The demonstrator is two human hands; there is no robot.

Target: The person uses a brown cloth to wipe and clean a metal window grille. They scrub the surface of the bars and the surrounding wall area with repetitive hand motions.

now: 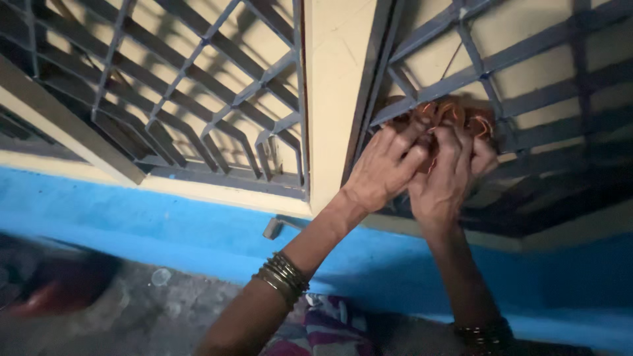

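Against the wall, a cream-yellow surface point(336, 79) carries two window openings, each covered by a grey-blue metal grille of flat bars set in diamond and slanted patterns. One is the left grille point(198, 86); the right grille point(527, 72) is where both hands work. A plain cream pillar stands between them, and below runs a band of bright blue paint point(165, 224), smooth and matte, above a rough grey floor point(145, 296). A small grey metal fitting point(273, 227) juts from the wall just under the left grille's sill.

Both arms reach up and away from the person to the lower left part of the right grille. A reddish-brown bundle of thin copper-coloured wire point(455, 115), looped and tangled, with bright orange glints, lies against the bars directly above and beyond the fingers. It spreads sideways along a slanted bar rather than hanging down.

Both hands touch it from below. The left hand point(386, 171) has its fingers curled closed, tips pressed into the bundle's left part. The right hand point(448, 178) is likewise bent closed, fingertips pinching strands in the middle and right part; exactly which strands each holds is hidden. The hands touch each other, equally near the wire.

Dark metal bangles point(282, 278) ring the left forearm, and more bangles point(484, 333) ring the right. Patterned pink and white cloth point(323, 329) shows at the bottom edge.
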